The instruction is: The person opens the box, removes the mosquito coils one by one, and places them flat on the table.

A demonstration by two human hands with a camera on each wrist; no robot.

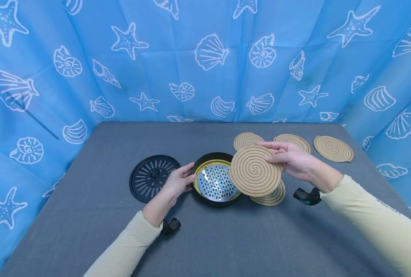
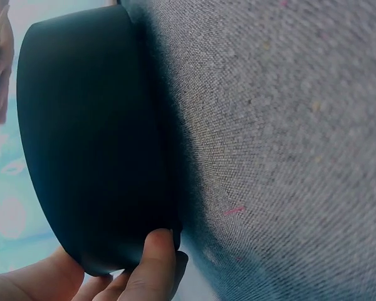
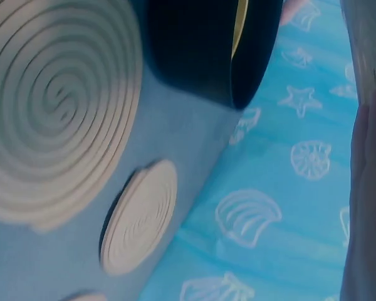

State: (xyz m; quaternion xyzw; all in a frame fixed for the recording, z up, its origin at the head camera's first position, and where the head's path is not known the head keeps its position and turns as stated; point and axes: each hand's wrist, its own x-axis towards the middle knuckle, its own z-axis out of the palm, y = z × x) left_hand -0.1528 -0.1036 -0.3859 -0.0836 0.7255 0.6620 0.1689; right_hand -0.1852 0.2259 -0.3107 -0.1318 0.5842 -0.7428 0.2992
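My left hand [image 1: 178,181] grips the near-left side of a round black mosquito coil holder [image 1: 197,198], thumb at its rim. Inside it lies a shiny perforated plate [image 1: 216,183] within a gold-coloured ring. In the left wrist view, fingertips [image 2: 156,248] press against the holder's dark wall [image 2: 94,125]. My right hand [image 1: 292,157] pinches a tan mosquito coil [image 1: 255,171] by its upper right edge, thumb on the face toward me. That coil is raised above the table beside the holder and partly covers another coil [image 1: 274,195] lying below it.
Left of the holder lies a black slotted lid [image 1: 150,184] with a small centre knob. Further coils lie at the back right: one [image 1: 245,139] behind the held coil, one [image 1: 297,140] behind my right hand, another [image 1: 333,148] near the table's right edge. A blue shell-print curtain [image 1: 177,69] surrounds the grey table [image 1: 205,242].
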